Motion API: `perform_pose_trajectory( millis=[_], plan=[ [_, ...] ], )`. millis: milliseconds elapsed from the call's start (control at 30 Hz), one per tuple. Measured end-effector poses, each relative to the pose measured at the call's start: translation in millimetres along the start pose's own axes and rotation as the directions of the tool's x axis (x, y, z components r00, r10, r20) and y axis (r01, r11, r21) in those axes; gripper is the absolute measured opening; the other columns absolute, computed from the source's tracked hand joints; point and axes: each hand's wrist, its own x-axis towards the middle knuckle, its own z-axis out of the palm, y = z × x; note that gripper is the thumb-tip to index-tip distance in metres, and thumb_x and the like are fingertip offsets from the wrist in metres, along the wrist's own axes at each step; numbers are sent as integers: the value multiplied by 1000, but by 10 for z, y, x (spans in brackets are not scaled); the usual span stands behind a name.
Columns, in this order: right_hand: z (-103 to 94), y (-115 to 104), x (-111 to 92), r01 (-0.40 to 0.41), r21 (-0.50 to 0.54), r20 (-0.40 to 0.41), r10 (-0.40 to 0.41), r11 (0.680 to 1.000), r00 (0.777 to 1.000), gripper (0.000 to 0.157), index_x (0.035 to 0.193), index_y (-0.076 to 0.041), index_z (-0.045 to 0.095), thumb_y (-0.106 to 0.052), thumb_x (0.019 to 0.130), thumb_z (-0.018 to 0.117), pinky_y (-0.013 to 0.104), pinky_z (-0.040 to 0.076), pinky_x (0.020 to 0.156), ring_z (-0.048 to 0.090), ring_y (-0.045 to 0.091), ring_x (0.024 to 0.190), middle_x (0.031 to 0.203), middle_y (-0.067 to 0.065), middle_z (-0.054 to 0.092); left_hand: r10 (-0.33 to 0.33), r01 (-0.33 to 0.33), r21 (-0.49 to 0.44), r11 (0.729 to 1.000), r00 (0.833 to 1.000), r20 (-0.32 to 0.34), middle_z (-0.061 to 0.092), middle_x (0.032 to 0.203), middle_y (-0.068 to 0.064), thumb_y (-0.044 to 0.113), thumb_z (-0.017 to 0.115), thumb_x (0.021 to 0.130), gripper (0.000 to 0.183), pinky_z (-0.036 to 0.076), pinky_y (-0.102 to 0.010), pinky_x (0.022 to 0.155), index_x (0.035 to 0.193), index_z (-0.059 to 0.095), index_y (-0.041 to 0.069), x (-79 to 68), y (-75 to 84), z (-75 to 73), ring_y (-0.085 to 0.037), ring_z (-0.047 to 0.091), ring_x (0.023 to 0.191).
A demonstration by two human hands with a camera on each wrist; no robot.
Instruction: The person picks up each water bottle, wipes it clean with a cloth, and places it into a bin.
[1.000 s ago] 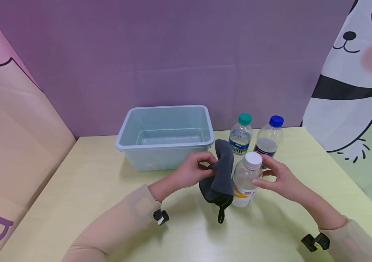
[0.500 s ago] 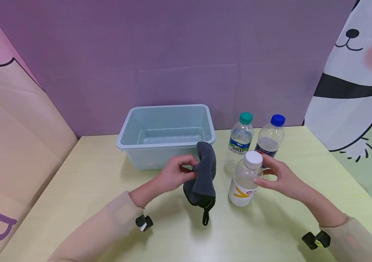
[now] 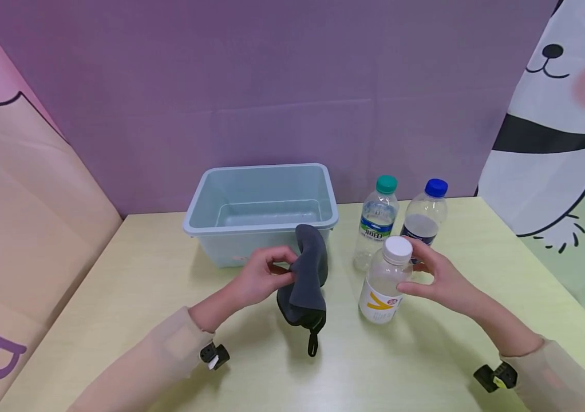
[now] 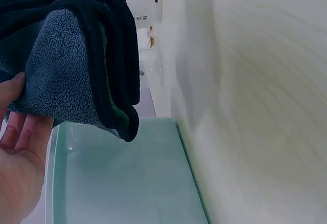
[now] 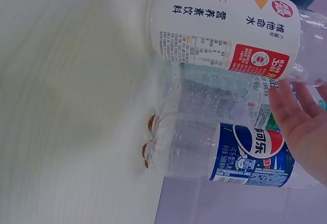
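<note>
My left hand pinches a folded dark grey towel with black edging and a small hanging loop, held in front of the blue bin. The left wrist view shows the thumb on one side of the towel and the fingers beneath it. At the right, my right hand holds the shoulder of a clear bottle with a white cap and white label, thumb in front and fingers behind. This bottle stands upright on the table. In the right wrist view, the fingers lie partly behind the bottle.
A light blue bin stands at the back of the table. Behind the held bottle are a green-capped bottle and a blue-capped cola bottle. A purple backdrop closes off the far side.
My left hand has moved left with the towel, away from the bottles and in front of the bin. The right hand and its bottle have stayed about where they were.
</note>
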Motion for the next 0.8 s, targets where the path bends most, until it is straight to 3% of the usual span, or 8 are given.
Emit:
perform_pose_trajectory(
  millis=[133,267,367,800],
  plan=[
    [14,21,15,-8,5,0,8,1000,1000,72,141,4,38,0,80,75,23,48,86,49,0,112,127,-18,50,-8,8,-4,1000,1000,-9,66,86,-8,-17,62,83,14,56,-45,79,88,65,-4,-49,0,-48,-19,63,85],
    [35,17,24,-29,4,9,29,1000,1000,73,142,2,38,-1,80,76,25,48,85,50,2,110,129,3,52,-17,17,-2,1000,1000,-22,65,85,-6,-18,61,81,16,56,-43,79,88,64,-5,-100,5,-102,-14,62,84],
    [49,2,27,-46,-6,5,46,999,999,72,141,2,38,-2,80,76,26,48,83,51,3,107,126,11,52,-18,18,2,1000,999,-38,64,84,-4,-18,61,81,16,57,-42,78,88,65,-5,-137,10,-144,-13,60,83],
    [67,-37,47,-112,-23,3,112,993,994,71,139,3,38,-4,80,77,30,49,81,54,14,102,127,16,53,-20,25,40,999,995,-99,66,85,-1,-17,64,82,15,57,-36,76,88,66,-3,-283,16,-301,-14,60,81]
  ],
)
